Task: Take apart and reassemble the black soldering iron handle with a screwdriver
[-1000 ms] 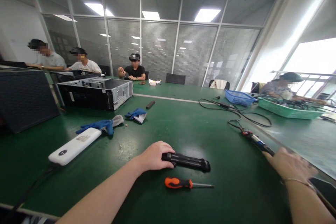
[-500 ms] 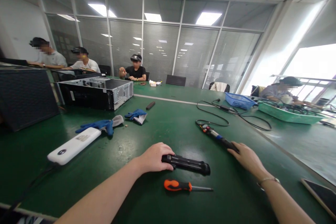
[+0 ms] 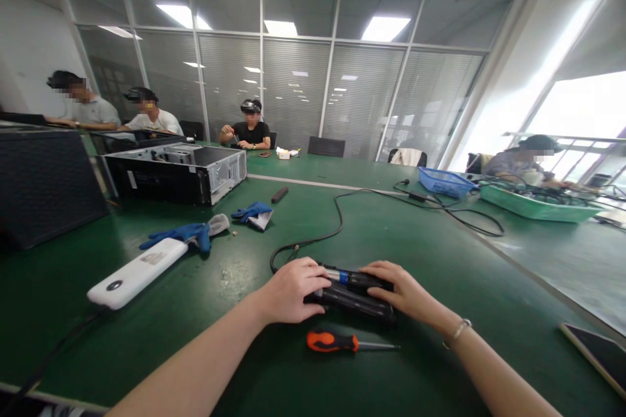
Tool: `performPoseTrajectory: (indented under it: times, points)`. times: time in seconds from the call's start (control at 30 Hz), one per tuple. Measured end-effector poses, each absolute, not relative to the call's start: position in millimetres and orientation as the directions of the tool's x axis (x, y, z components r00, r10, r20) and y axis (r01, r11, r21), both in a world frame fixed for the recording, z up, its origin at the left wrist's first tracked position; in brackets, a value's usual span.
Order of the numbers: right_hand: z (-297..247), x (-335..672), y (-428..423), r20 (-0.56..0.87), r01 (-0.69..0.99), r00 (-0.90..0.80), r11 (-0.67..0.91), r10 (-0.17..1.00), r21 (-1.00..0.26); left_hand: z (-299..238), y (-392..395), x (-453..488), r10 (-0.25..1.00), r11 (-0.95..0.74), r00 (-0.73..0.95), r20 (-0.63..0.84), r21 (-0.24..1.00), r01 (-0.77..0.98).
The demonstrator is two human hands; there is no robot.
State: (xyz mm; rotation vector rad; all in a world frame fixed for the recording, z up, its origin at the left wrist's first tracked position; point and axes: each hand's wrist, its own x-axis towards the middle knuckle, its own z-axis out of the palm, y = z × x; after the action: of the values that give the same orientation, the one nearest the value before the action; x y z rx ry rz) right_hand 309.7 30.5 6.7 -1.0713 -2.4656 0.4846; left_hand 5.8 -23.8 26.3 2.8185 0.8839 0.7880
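Note:
Side by side on the green table point(image 3: 235, 352) lie a long black plastic casing point(image 3: 359, 305) and a slim corded device point(image 3: 343, 277) with a silver and blue section. My left hand point(image 3: 292, 290) is closed over their left ends, gripping the casing and covering part of the device. From the other side, my right hand point(image 3: 408, 292) has its fingers around the device's black end, with the fingertips close to the casing. A black cord point(image 3: 337, 221) leads from the device's left end. Just in front lies a screwdriver point(image 3: 332, 342) with an orange and black handle.
Blue-and-grey gloves point(image 3: 188, 234) and a white power bank-like block point(image 3: 139, 272) lie left, before an open computer case point(image 3: 161, 176). Blue point(image 3: 445, 182) and green baskets point(image 3: 538, 203) stand right. A phone point(image 3: 594, 352) lies at the right edge. Several people sit around.
My right hand has brought the corded device left, alongside the black casing. Its cord now stretches farther left across the table. My left hand stays at the casing's left end.

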Motion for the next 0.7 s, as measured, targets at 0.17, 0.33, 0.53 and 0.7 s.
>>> performPoseTrajectory:
  times: [0.17, 0.33, 0.53, 0.7]
  points:
    - [11.5, 311.4, 26.8, 0.28, 0.568, -0.571, 0.618, 0.772, -0.544, 18.5, -14.4, 5.2, 0.538, -0.807, 0.624, 0.567, 0.132, 0.576]
    - [10.1, 306.4, 23.7, 0.3, 0.585, -0.591, 0.654, 0.749, -0.48, 10.2, -6.6, 10.8, 0.618, -0.74, 0.535, 0.576, 0.197, 0.643]
    - [8.3, 304.9, 22.9, 0.279, 0.612, -0.586, 0.642, 0.76, -0.462, 6.3, -3.0, 9.7, 0.71, -0.69, 0.504, 0.493, 0.338, 0.641]
    - [6.8, 304.2, 20.4, 0.319, 0.61, -0.564, 0.645, 0.762, -0.461, 9.1, 0.7, -14.3, 0.821, -0.57, 0.457, 0.342, 0.471, 0.673]
